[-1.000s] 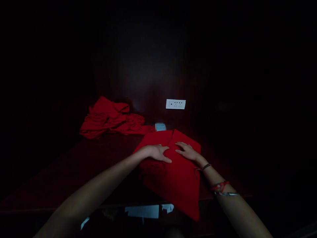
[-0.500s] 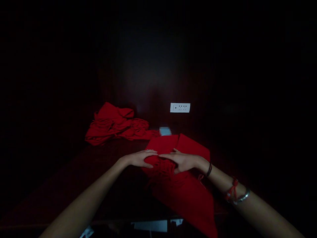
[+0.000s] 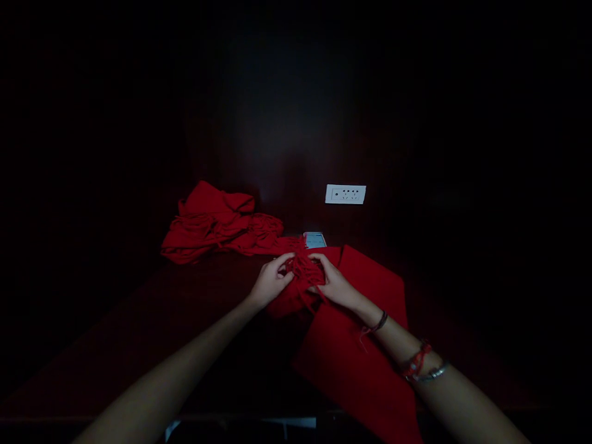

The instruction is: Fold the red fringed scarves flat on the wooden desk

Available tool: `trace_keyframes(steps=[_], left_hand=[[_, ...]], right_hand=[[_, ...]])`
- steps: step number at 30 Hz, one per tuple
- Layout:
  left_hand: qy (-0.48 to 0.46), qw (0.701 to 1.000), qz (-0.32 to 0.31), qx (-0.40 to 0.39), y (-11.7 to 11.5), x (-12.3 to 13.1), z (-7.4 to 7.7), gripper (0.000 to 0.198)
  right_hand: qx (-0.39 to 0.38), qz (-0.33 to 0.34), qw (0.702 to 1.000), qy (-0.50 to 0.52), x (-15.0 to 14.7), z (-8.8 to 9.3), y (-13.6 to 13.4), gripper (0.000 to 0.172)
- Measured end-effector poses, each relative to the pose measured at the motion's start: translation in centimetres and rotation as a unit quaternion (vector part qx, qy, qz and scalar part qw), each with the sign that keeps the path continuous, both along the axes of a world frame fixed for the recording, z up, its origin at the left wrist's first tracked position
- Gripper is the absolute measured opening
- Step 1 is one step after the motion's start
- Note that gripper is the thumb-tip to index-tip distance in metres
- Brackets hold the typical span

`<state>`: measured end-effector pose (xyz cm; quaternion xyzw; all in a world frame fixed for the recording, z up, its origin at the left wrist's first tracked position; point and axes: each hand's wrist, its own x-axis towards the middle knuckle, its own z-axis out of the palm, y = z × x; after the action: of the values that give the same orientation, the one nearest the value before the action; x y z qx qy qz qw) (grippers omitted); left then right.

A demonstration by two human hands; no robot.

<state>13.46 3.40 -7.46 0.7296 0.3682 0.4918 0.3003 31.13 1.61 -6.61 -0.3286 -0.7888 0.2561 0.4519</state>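
A red fringed scarf (image 3: pixel 370 364) lies across the dark table, its lower end hanging over the near edge. Its tassels are bunched up between my two hands. My left hand (image 3: pixel 272 280) grips the left side of the bunch, thumb and fingers curled in. On the other side, my right hand (image 3: pixel 337 285) closes round the fringe from the right, strands showing between thumb and fingers. Bracelets circle my right wrist and forearm. Some fingertips are hidden by the strands.
A crumpled heap of red fringed cloth (image 3: pixel 208 225) rests at the back left. Behind the scarf lies a phone with a lit screen (image 3: pixel 315 240). A white socket panel (image 3: pixel 346 194) is on the dark wall. Pale objects (image 3: pixel 296 422) show below the table's front edge.
Both hands, earlier laid flat with fingers stretched over the scarf, have curled round its fringe and moved slightly away from me, lifting the tassels. The view has shifted slightly.
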Motion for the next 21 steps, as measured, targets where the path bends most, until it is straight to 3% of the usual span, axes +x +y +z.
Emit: trace_keyframes(steps=[3,6,8,10,12,16,18,21], left_hand=[[0.065,0.993,0.061,0.073,0.0,-0.4,0.2,0.021],[0.1,0.988,0.007,0.116,0.0,-0.9,0.7,0.015],[0.056,0.995,-0.008,0.086,0.1,-1.1,1.0,0.02],[-0.032,0.999,0.012,0.023,0.1,-1.1,1.1,0.03],[-0.063,0.998,-0.018,-0.023,-0.3,-0.9,1.2,0.038],[0.071,0.984,-0.161,-0.032,-1.7,0.3,1.0,0.073],[0.121,0.983,-0.14,-0.019,-2.2,1.0,0.8,0.065],[0.163,0.985,-0.026,0.05,-2.1,1.1,0.9,0.031]], right_hand=[[-0.082,0.015,0.995,0.046,0.7,0.0,0.0,0.067],[-0.151,0.0,0.988,0.038,1.4,0.3,0.3,0.06],[-0.102,-0.023,0.994,0.016,1.6,0.7,0.2,0.034],[0.011,-0.051,0.999,-0.001,1.6,1.2,-0.3,0.012],[0.126,-0.07,0.989,-0.033,1.3,1.6,-1.0,0.018],[0.256,-0.062,0.96,-0.098,1.0,1.7,-2.0,0.034],[0.269,-0.052,0.955,-0.112,1.2,1.7,-2.0,0.036],[0.215,-0.01,0.969,-0.124,1.8,2.1,-1.6,0.031]])
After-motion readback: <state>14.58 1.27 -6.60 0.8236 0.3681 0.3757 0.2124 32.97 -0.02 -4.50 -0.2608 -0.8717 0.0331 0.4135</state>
